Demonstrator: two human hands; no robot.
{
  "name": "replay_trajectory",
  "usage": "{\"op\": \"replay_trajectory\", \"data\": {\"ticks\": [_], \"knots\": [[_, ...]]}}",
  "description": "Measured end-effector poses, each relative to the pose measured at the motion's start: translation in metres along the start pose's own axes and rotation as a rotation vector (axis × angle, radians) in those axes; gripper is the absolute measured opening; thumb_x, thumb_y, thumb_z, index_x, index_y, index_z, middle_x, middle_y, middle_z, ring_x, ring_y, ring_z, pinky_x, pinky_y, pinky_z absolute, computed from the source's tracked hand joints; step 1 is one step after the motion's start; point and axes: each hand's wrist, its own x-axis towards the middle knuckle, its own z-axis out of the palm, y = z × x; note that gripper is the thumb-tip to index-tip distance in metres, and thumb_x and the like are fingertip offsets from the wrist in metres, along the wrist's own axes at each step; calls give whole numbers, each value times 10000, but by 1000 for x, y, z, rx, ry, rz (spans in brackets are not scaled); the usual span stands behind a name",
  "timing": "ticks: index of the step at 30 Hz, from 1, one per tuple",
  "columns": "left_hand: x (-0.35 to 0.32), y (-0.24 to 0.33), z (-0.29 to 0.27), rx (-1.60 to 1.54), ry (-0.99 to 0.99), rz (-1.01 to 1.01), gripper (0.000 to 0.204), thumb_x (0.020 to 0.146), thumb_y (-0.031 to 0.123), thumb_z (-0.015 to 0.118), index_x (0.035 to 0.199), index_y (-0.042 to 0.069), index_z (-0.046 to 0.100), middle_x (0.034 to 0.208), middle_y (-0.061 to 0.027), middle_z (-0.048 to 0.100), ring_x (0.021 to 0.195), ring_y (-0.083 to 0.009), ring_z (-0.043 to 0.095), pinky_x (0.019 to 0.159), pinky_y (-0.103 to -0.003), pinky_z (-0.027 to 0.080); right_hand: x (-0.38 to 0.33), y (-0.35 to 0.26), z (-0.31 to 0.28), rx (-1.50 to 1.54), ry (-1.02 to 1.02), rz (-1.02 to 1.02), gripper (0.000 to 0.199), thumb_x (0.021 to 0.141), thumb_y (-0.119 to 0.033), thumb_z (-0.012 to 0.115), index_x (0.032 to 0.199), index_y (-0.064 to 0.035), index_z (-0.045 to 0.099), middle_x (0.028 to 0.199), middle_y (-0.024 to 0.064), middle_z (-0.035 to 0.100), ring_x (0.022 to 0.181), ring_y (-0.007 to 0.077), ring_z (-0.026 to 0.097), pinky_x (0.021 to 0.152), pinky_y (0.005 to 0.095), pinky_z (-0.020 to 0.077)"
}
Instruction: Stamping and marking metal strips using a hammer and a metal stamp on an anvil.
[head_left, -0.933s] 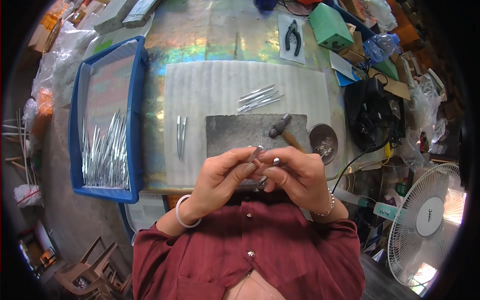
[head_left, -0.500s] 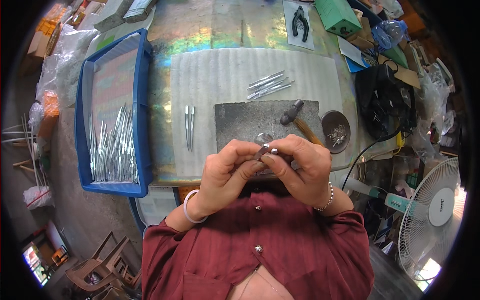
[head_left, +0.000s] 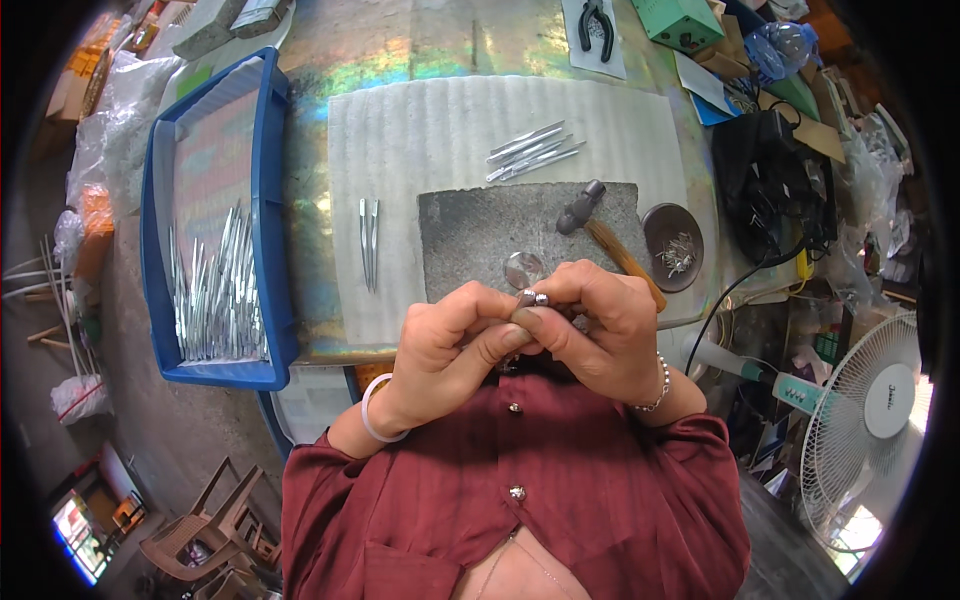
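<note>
My left hand [head_left: 455, 340] and my right hand [head_left: 595, 315] meet at the near edge of a dark stone slab [head_left: 470, 235], thumbs and fingers pinched together. Between their fingertips is a small metal piece [head_left: 535, 298] with shiny silver ends; the fingers hide most of it. Just beyond them, a round glassy disc [head_left: 523, 269] lies on the slab. To the right rests a hammer [head_left: 610, 245], its dark head on the slab. Several slim silver metal pieces [head_left: 535, 152] lie in a loose pile beyond the slab, and two more pointed ones [head_left: 370, 245] lie to the left.
A blue tray [head_left: 272, 215] of similar slim pieces stands at the left. A dark round dish [head_left: 660, 225] of small metal bits sits right of the hammer. A white foam sheet [head_left: 380, 130] covers the table's middle. Black pliers [head_left: 597, 30], a black bag and a fan [head_left: 860, 430] are farther out.
The view has shifted slightly, so the table things appear higher and further left. Both hands stay pinched on the small piece, whose shiny ends now sit closer together.
</note>
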Motion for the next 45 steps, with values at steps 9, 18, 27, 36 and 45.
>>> {"op": "replay_trajectory", "data": {"ticks": [9,18,27,36,45], "knots": [[2,-2,2,0,-55,-34,69,880,10,594,930,-15,553,767,-75,672,723,-88,643,611,-215,505,-2,-3,-1,111,-16,191,93,841,-46,657,841,15,586,643,50,620,564,71,611,498,207,473],[-2,-8,2,-99,-71,-100,71,892,29,587,890,-14,530,734,-63,663,686,-65,616,586,-205,487,-8,0,1,248,-31,293,65,855,-15,627,869,32,583,681,29,604,548,44,585,420,142,386],[10,9,-10,-187,-160,-457,113,918,88,566,910,-12,514,787,-60,631,696,-79,603,578,-197,490,1,23,4,688,19,629,154,882,-107,618,763,-37,549,605,13,565,418,24,444,362,163,326],[27,13,-13,-212,-208,-521,181,912,170,592,887,16,500,673,-21,594,513,-57,578,423,-176,461,1,34,6,853,106,692,168,885,-124,609,745,-53,552,591,2,529,392,22,404,344,161,316],[38,23,-13,-28,-342,-514,204,914,198,593,881,22,496,675,-19,603,528,-61,591,441,-175,474,-3,21,8,706,214,569,149,886,-123,608,776,-42,550,590,9,530,396,26,406,352,163,322]]}}
